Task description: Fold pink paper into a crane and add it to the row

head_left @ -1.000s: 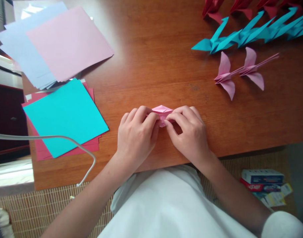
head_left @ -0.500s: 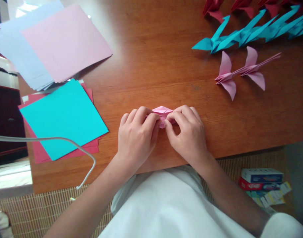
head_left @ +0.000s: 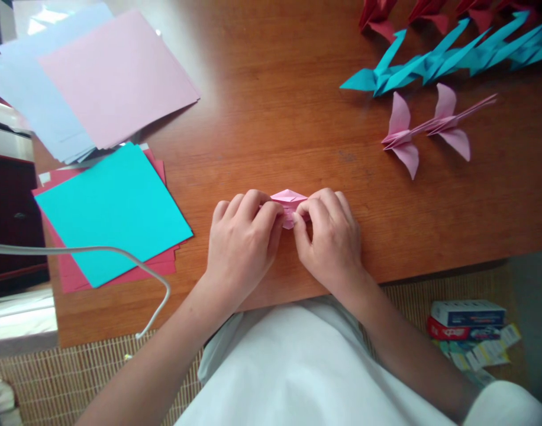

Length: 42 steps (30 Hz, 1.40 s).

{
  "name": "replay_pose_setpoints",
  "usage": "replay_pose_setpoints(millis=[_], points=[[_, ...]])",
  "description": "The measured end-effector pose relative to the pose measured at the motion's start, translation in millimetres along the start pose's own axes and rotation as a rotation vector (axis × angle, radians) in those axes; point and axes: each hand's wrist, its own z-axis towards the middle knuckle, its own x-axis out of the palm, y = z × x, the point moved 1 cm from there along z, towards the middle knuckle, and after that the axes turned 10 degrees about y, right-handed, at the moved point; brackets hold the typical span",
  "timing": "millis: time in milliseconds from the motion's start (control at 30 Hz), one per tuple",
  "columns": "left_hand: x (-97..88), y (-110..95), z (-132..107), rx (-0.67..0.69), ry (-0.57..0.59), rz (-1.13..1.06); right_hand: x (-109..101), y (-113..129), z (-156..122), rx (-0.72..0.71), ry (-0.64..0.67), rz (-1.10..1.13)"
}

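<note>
Paper [head_left: 289, 196], pink, folded, is pinched by left hand [head_left: 242, 239] and right hand [head_left: 329, 235]. Pink figures [head_left: 399, 139] are set beyond the latter.

The worn garment [head_left: 315, 367] is plain white with a faint cool tint, and it falls in soft, broad folds. On the near right, a loose white sleeve [head_left: 506, 405] shows a rounded edge. The left forearm [head_left: 164, 349], right forearm [head_left: 399, 337], left hand [head_left: 242, 242] and right hand [head_left: 331, 242] are all bare.

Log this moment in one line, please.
left hand: holding folded pink paper | right hand: holding same paper | right: pink winged figures | left: turquoise sheet
</note>
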Motion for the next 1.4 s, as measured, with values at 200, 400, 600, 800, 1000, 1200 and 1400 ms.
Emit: replay_pose_setpoints(millis=[200,400,600,800,1000,1200,1400], points=[[1.5,-2.1,0.0,-0.01,-0.016,0.009,1.3,-0.3,0.1,-0.004,-0.011,0.002],[2.6,-5.3,0.2,-0.022,-0.021,0.06,1.0,2.1,0.5,0.015,0.004,-0.032],[2.9,-8.7,0.5,-0.029,-0.047,0.099,0.6,1.3,1.1,0.014,-0.004,-0.01],[3.7,-9.8,0.4,-0.036,-0.041,0.105,0.9,-1.5,-0.5,-0.013,-0.035,0.022],[4.2,-10.9,0.9,-0.046,-0.039,0.121,2.6,-1.4,-1.8,-0.017,-0.046,0.023],[4.5,-11.7,0.5,-0.038,-0.052,0.14,2.6,-11.9,-5.1,-0.022,-0.079,0.046],[5.8,-11.5,0.6,-0.058,-0.03,0.136,1.6,-11.7,-5.7,-0.036,-0.102,0.087]])
